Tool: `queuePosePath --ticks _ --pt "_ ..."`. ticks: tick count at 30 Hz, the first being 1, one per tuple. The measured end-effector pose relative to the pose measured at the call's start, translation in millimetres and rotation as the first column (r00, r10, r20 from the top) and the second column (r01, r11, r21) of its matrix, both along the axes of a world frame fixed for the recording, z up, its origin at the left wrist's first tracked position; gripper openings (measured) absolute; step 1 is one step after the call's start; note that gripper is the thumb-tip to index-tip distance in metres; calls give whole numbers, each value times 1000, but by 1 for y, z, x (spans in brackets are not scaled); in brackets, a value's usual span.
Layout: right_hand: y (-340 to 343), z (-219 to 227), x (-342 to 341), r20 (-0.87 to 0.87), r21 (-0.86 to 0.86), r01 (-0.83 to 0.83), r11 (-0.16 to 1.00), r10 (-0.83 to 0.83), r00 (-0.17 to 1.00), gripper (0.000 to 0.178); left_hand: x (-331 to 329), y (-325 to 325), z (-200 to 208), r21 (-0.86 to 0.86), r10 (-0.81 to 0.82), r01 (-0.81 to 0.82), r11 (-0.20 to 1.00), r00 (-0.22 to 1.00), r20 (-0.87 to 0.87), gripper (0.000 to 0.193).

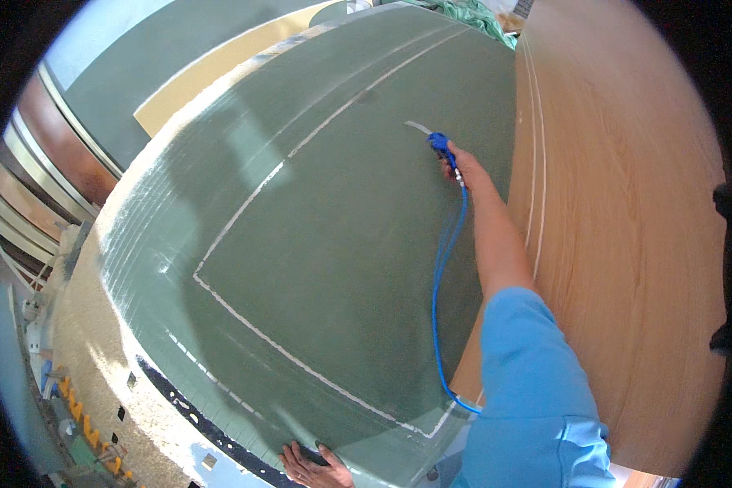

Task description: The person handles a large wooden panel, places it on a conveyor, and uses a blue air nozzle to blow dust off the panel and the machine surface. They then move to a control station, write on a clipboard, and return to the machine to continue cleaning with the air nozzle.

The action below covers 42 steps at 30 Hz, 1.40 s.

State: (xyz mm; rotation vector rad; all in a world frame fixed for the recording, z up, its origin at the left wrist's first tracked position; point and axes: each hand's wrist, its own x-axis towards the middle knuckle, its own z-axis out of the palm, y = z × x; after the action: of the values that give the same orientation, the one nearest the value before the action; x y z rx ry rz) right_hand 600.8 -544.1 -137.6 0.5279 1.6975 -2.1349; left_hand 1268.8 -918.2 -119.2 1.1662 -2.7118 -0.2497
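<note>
Right hand grips blue plastic air gun; left hand spreads open on flat dark-green board, middle seemingly cleaned, left margin dusty.

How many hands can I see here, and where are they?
2. The right hand grips a blue hose-fed tool over the green board; the left hand is at the board's near edge, at the bottom of the picture. No others show.

We've got a matt green board; right of board, smooth wood-grain panel; over board, plastic-looking air gun.
</note>
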Motion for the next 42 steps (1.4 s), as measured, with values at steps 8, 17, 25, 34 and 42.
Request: queuePosePath --ticks 8,17,25,34,42 --pt "3 15 -20 -141 48 866 498 -855 499 46 0 1 1 27 5 -5 1000 1000 -20 71" --pt "-80 0 27 167 -253 -182 950 228 959 47 10 -10 -15 -43 -51 48 998 997 -64 61" --pt "-176 20 168 230 -277 -535 798 596 769 44 19 -15 -12 -11 -43 42 999 991 -124 58" --pt "-178 69 496 21 405 -616 675 667 745 49 51 -20 -15 327 85 123 937 827 -555 59" --pt "69 173 653 293 334 -836 436 794 532 43 86 51 68 517 240 529 673 505 -829 53"
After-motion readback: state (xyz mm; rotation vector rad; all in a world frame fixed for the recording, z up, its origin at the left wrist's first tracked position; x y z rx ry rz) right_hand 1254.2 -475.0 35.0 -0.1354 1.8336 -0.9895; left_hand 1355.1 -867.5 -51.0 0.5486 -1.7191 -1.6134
